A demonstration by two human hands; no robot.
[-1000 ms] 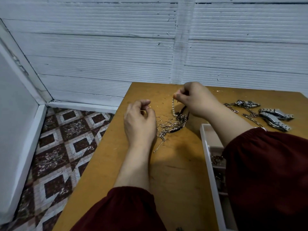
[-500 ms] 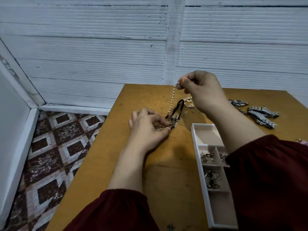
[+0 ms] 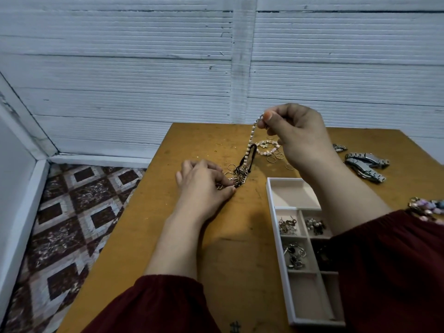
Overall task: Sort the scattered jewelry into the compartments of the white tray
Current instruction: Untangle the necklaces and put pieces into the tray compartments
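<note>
Floor (image 3: 72,219): tiled in dark red-brown and pale diamond pattern, at far left, below a white baseboard.
Wall (image 3: 144,68): white ribbed panels with a vertical seam above the table's far edge.
Table (image 3: 168,236): ochre wooden top, scuffed; a small dark mark at the near edge, too blurred to read. No legible brand or label anywhere.
Left hand (image 3: 204,186): resting on the table, fingertips pinched on the near end of a tangle of chains (image 3: 239,175).
Loose rings (image 3: 231,167): thin hoops lying just beside the tangle.
Pearl strand (image 3: 251,138): taut, running from the tangle up to the right hand; a black cord (image 3: 249,155) loops beside it.
Right hand (image 3: 298,138): raised above the table, thumb and forefinger pinching the strand's upper end.
Beaded bracelet (image 3: 266,146): pale beads, flat on the table under the right hand, more rings nearby.
White tray (image 3: 278,241): right of centre; far compartment bare, middle ones holding small metal pieces, near compartments partly hidden by a dark red sleeve (image 3: 396,272).
Watches (image 3: 365,164): silver-banded, far right.
Pink-beaded piece (image 3: 425,207): at right edge.
</note>
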